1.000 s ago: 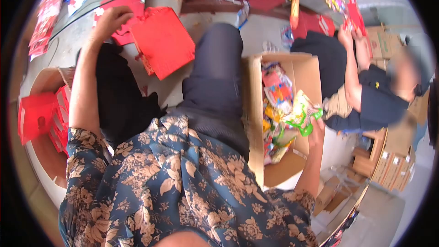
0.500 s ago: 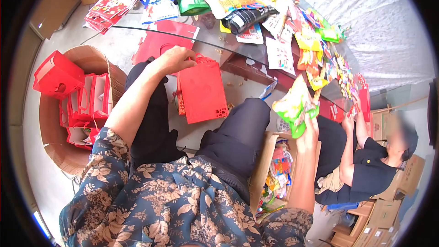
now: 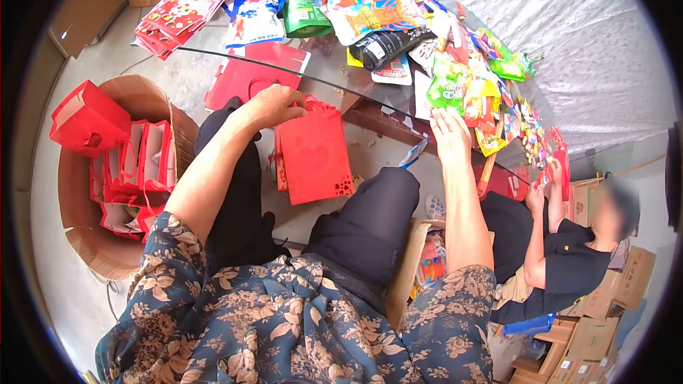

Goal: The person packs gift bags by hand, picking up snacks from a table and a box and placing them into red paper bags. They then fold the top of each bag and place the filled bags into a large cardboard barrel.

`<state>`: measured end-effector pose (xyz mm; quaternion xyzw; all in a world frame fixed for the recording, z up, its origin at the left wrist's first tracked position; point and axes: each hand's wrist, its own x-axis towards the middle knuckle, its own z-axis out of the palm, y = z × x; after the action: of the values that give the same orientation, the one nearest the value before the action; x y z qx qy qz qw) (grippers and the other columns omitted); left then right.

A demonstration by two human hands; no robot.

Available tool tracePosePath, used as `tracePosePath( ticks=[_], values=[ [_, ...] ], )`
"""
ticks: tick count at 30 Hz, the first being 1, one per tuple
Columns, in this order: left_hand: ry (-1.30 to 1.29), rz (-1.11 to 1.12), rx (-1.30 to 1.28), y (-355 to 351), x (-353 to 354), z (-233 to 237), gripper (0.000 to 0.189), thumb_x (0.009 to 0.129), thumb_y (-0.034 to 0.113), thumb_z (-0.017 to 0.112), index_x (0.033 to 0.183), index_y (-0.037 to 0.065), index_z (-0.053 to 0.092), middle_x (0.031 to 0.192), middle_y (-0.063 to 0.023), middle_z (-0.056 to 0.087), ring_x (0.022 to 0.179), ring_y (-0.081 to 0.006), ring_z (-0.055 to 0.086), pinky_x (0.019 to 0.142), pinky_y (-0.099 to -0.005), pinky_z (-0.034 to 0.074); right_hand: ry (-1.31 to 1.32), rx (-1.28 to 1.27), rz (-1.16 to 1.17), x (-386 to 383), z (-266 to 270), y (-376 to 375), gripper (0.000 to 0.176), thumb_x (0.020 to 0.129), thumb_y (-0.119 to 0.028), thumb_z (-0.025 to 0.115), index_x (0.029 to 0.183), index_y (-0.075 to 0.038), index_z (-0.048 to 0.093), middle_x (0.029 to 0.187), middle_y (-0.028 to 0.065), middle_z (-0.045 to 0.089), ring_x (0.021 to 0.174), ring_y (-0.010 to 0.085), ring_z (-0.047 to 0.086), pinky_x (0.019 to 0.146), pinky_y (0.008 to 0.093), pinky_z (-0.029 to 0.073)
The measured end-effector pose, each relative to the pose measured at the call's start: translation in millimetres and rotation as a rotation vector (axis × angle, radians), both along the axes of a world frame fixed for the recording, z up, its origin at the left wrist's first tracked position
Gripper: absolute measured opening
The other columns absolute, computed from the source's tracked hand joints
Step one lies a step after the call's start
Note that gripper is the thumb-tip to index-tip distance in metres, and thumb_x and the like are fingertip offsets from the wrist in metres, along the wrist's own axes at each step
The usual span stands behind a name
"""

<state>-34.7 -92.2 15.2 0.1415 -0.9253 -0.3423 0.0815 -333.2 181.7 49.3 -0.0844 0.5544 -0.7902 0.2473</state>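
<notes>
My left hand (image 3: 274, 105) is closed at the top of a red paper gift bag (image 3: 316, 155), which hangs upright between my knees. A second bag with a patterned side shows behind it. At the table's edge, my right hand (image 3: 449, 130) has its fingers on the lower end of a green snack packet (image 3: 447, 85). This packet lies against the snack pile; the thumb's grip is partly hidden. Close by are a yellow and orange packet (image 3: 486, 103) and a black packet (image 3: 388, 48).
A glass table (image 3: 334, 64) carries the snacks and a stack of red printed packets (image 3: 188, 11). Left stands a round cardboard bin (image 3: 85, 231) of red bags. Beside my right thigh is a carton (image 3: 403, 263) of snacks. A co-worker (image 3: 573, 249) sits at right, hands at the table.
My right hand has moved up and forward from above the carton to the snack pile, bringing the green packet along. My left hand stays at the red bag's top.
</notes>
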Motion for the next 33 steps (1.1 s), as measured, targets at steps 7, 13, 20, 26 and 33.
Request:
tracePosePath(
  ticks=[7, 13, 20, 26, 33],
  values=[
    [-0.006, -0.007, -0.015, 1.4, -2.7, 1.4, 0.021, 0.084, 0.019, 0.066, 0.095, 0.001, 0.069, 0.077, -0.0152, 0.068, 0.064, -0.0241, 0.066, 0.060, -0.0349, 0.051, 0.178, 0.062, -0.059, 25.7, 15.8, 8.0, 0.029, 0.097, -0.023, 0.054, 0.117, -0.001, 0.057, 0.089, 0.0086, 0.066, 0.078, 0.0192, 0.065, 0.071, 0.0321, 0.052],
    [0.047, -0.062, -0.066, 0.0, -4.1, 0.8, 0.019, 0.084, 0.019, 0.066, 0.095, 0.003, 0.068, 0.078, -0.0155, 0.067, 0.069, -0.0278, 0.066, 0.064, -0.0363, 0.051, 0.276, 0.138, -0.135, 53.6, -4.9, 78.8, 0.037, 0.100, -0.033, 0.049, 0.106, 0.001, 0.061, 0.080, 0.0099, 0.066, 0.065, 0.0188, 0.063, 0.062, 0.0310, 0.051],
    [-0.173, -0.065, 0.083, -11.1, -2.8, -1.7, 0.024, 0.090, 0.020, 0.060, 0.107, 0.002, 0.064, 0.078, -0.0038, 0.065, 0.062, -0.0108, 0.056, 0.058, -0.0263, 0.047, 0.166, 0.445, -0.445, 104.2, -59.4, 255.5, 0.037, 0.099, -0.035, 0.050, 0.107, -0.001, 0.061, 0.084, 0.0072, 0.066, 0.072, 0.0157, 0.062, 0.068, 0.0287, 0.049],
    [-0.219, -0.070, 0.056, -14.8, 2.5, 4.6, 0.025, 0.089, 0.023, 0.060, 0.103, 0.003, 0.065, 0.078, -0.0058, 0.065, 0.067, -0.0124, 0.059, 0.061, -0.0273, 0.047, -0.156, 0.817, -0.581, 179.4, -161.9, 422.3, 0.034, 0.092, -0.033, 0.060, 0.116, -0.009, 0.057, 0.093, 0.0040, 0.066, 0.081, 0.0154, 0.064, 0.068, 0.0304, 0.048],
    [-0.278, -0.094, -0.007, -9.8, -5.4, 2.5, 0.026, 0.088, 0.023, 0.058, 0.101, 0.002, 0.065, 0.079, -0.0073, 0.066, 0.069, -0.0139, 0.059, 0.063, -0.0288, 0.047, -0.419, 0.714, -0.609, 244.5, -175.2, 430.5, 0.040, 0.093, -0.031, 0.061, 0.122, -0.006, 0.050, 0.109, 0.0100, 0.065, 0.088, 0.0199, 0.065, 0.065, 0.0285, 0.047]
  ],
)
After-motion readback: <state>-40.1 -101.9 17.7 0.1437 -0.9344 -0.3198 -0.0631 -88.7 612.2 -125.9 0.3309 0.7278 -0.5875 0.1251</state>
